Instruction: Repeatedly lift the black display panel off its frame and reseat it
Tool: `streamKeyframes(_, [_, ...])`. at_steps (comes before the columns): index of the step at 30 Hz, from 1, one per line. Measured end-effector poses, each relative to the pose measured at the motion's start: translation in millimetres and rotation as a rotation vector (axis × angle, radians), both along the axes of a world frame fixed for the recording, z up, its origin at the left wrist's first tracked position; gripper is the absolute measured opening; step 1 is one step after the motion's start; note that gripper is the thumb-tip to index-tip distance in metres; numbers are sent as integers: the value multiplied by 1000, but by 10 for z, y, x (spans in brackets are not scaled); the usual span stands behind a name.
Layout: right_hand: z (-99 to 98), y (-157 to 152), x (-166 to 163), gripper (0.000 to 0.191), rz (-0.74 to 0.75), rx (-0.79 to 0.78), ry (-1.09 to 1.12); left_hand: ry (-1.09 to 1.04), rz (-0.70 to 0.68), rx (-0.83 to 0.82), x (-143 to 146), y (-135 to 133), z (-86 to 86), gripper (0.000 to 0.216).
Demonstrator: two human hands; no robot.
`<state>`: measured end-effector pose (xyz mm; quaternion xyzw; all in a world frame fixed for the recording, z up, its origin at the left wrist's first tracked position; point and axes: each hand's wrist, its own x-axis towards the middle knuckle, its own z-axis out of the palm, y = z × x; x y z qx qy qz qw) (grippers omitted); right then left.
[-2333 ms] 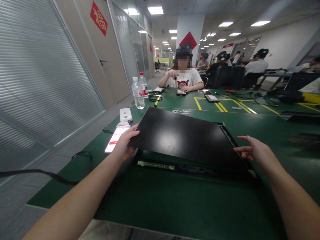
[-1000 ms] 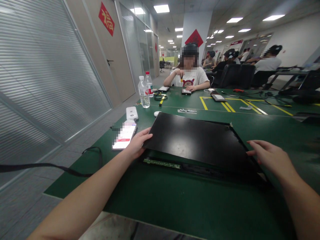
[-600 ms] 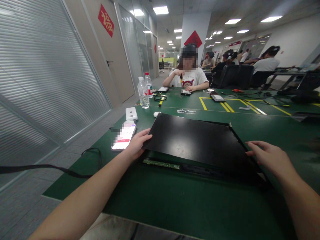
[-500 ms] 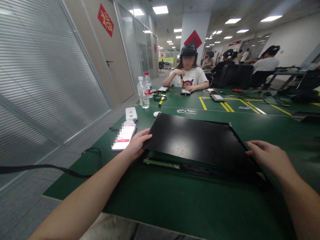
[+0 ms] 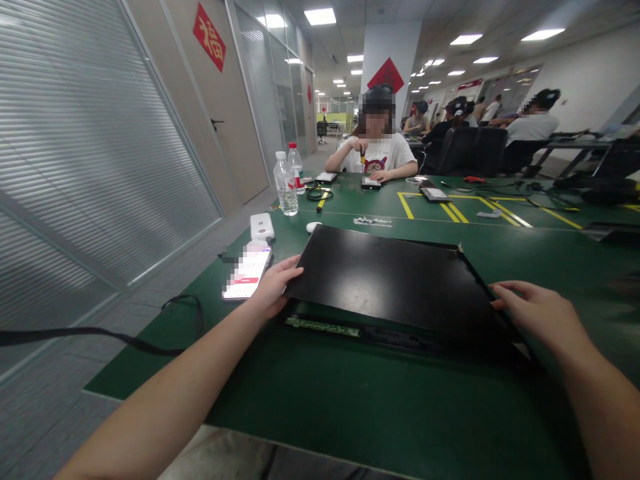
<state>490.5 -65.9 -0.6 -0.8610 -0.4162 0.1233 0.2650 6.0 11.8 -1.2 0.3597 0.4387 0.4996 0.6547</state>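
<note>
Head view: a black panel [image 5: 395, 280] lies tilted on the green tabletop [image 5: 350, 407], spanning between both hands. The left hand [image 5: 273, 288] grips its near left corner, fingers curled over the edge, lifting it above a green circuit strip [image 5: 323, 327]. The right hand [image 5: 537, 315] rests loosely open on the panel's right edge. A phone [image 5: 247, 273] lies just left of the left hand.

Left hand [image 5: 273, 290] grips black panel [image 5: 395, 280] left edge; right hand [image 5: 537, 317] touches right edge.
</note>
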Motion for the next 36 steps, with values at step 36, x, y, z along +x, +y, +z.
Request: streamKeyframes(36, [-120, 26, 146, 46, 106, -64, -117, 75, 14, 19, 22, -39, -16, 46])
